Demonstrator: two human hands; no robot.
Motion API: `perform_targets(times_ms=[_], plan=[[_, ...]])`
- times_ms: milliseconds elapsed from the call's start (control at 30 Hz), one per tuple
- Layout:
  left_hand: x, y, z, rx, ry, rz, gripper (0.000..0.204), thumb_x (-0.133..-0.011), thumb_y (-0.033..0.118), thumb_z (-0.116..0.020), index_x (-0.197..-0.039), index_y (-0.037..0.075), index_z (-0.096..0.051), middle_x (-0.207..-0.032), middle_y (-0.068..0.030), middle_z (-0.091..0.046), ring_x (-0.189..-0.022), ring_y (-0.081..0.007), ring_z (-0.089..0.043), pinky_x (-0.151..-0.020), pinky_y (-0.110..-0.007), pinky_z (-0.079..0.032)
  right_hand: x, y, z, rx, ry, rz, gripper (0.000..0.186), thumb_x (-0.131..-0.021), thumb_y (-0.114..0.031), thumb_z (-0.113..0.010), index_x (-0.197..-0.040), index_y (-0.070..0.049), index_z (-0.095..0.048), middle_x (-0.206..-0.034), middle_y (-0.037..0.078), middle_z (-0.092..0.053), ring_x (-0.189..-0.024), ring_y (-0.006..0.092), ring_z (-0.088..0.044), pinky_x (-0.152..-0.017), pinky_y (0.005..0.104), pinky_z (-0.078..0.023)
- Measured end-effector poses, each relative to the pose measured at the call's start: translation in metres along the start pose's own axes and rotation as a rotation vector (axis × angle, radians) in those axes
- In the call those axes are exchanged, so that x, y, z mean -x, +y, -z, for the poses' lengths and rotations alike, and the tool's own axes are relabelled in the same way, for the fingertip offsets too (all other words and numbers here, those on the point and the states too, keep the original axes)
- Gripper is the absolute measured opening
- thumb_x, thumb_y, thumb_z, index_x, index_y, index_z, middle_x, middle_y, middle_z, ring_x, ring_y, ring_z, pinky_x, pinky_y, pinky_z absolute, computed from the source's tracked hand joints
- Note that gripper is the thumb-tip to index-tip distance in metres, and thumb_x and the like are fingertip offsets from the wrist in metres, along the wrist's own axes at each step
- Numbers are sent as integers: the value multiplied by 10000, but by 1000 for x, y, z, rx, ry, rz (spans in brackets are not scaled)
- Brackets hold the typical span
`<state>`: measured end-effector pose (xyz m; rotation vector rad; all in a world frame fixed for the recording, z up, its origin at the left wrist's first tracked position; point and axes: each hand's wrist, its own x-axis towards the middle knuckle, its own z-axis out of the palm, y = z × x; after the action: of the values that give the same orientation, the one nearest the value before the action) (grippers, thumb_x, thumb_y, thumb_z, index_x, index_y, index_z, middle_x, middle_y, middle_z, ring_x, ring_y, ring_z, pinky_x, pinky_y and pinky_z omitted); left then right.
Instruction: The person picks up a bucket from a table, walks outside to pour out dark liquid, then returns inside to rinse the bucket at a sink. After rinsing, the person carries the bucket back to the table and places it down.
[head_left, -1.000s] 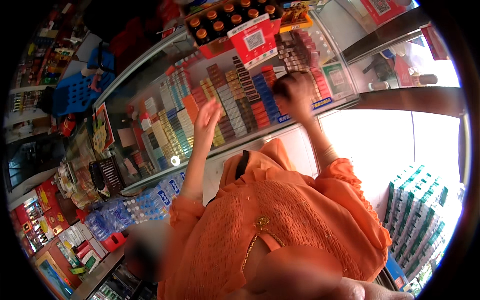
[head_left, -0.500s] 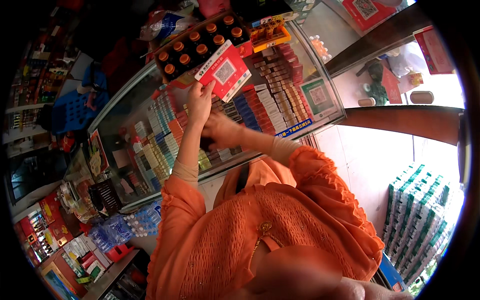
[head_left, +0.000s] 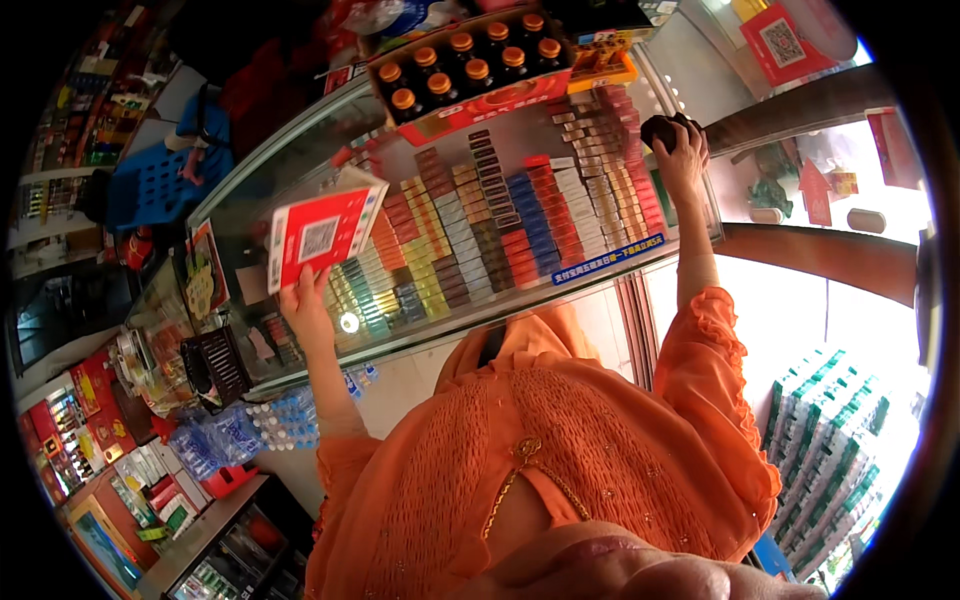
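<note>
My left hand [head_left: 308, 312] grips the lower edge of a red and white QR code stand [head_left: 325, 225]. It is tilted above the left part of a glass display counter [head_left: 430, 333]. At the counter's right end, my right hand [head_left: 684, 160] is closed over a bunched dark cloth [head_left: 658, 130], which lies against the glass. A green QR code card [head_left: 660, 195] is partly hidden beside my right wrist. Under the glass, rows of small coloured packs [head_left: 480, 240] stand side by side.
A red carton of orange-capped bottles [head_left: 480, 100] stands on the counter's far side, with a yellow-orange box [head_left: 605, 68] beside it. At left is a blue plastic basket [head_left: 165, 185]. Wrapped bottles [head_left: 215, 440] sit lower left; stacked green-white packs [head_left: 825, 440] rise at right.
My left hand has carried the QR code stand left and nearer, away from the bottle carton. My right hand has moved from beside my left wrist to the counter's right end. The view has shifted.
</note>
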<state>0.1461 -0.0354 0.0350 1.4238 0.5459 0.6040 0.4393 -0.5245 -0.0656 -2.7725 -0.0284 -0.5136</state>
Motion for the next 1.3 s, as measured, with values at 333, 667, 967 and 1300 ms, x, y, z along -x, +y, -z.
perform_targets(times_ms=[333,667,967,1300], plan=[[14,10,72,39,43,18,270,-891,102,-495,-1144,10,-482,-1131,-90,-531,-969,-175,-548,-806,-316,-495,103,-296,-50,-254,-222,449,531,-634,-381,-686,-1064,-126,-505,-1248,147,-351,-1251,364,-205,-981,578,-175],[-39,14,9,5,-231,23,226,-891,104,-499,-1080,-17,-523,-1063,-85,-563,-921,-141,-560,-797,-280,-498,174,-360,-25,-584,-600,1098,547,-628,-417,-668,-1096,-155,-565,-1204,116,-454,-1198,290,-346,-1011,498,-219],[-64,-22,-72,-172,-535,119,233,-879,157,-540,-1061,13,-554,-1014,-42,-595,-876,-98,-569,-733,-251,-491,30,-89,20,-122,-81,160,473,-647,-299,-675,-1084,-155,-565,-1226,73,-460,-1181,331,-351,-979,437,-279],[-89,-65,-202,-358,-661,-18,244,-855,227,-575,-831,-15,-553,-710,-56,-584,-613,-124,-542,-570,-274,-467,170,-91,68,-99,29,41,475,-546,-163,-697,-999,-145,-553,-1195,117,-434,-1189,387,-308,-972,513,-244]])
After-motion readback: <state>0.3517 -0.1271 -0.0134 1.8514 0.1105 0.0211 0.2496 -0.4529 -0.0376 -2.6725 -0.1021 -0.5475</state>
